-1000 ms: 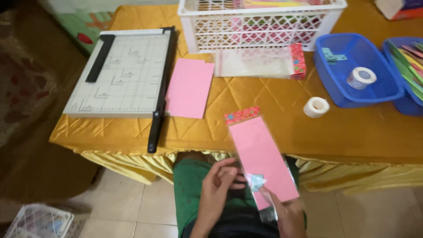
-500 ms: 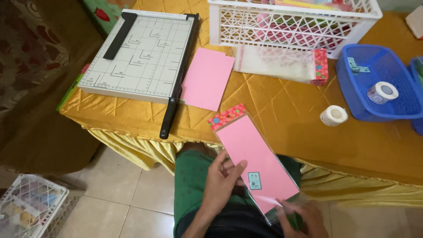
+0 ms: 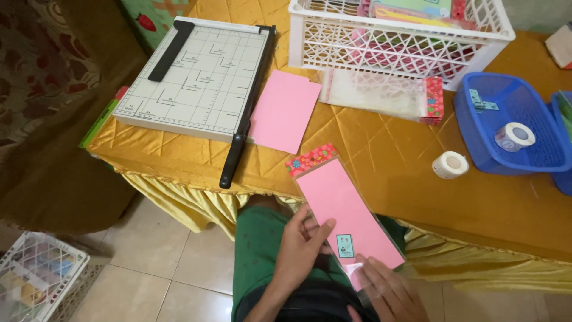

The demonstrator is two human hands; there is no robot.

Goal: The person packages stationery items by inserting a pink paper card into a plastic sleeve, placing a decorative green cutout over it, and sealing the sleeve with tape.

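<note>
A paper cutter sits on the gold cloth, with a pink sheet just beside it. The left hand grips the left edge of the pink packet, which juts past the table edge over the lap. The right hand pinches its lower end. Farther right lie a tape roll and a blue basket.
</note>
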